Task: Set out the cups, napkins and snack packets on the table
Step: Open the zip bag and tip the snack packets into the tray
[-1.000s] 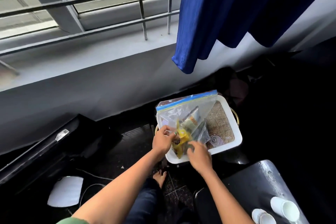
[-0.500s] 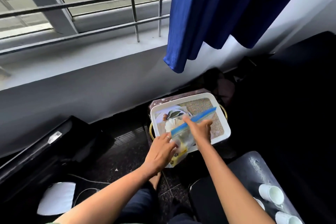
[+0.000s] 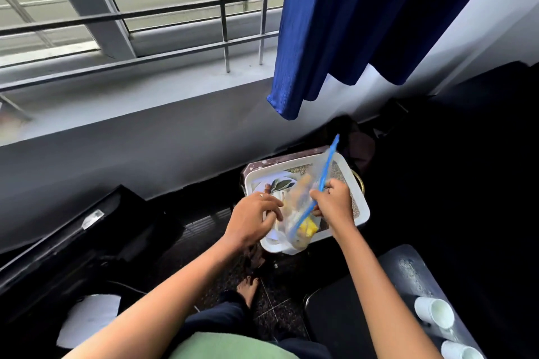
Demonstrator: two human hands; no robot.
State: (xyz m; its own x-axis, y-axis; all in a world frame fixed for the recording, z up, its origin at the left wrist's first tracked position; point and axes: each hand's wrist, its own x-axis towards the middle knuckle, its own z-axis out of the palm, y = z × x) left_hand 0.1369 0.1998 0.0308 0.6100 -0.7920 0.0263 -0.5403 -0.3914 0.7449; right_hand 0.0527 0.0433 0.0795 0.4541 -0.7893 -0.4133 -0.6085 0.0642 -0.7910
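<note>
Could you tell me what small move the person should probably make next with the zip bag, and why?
Probably part the blue zip strip and reach in with the left hand. The right hand pinches the clear zip bag at the strip above the white tray, yellow packets still show inside it, and only white cups stand on the dark table.

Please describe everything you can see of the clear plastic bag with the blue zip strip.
The clear plastic zip bag is thin, crinkled film with a blue zip strip running diagonally. Yellow packets show through near its lower end; the other contents are blurred. It is held tilted above the white rectangular tray. The right hand pinches the strip, and the left hand touches its side.
</note>
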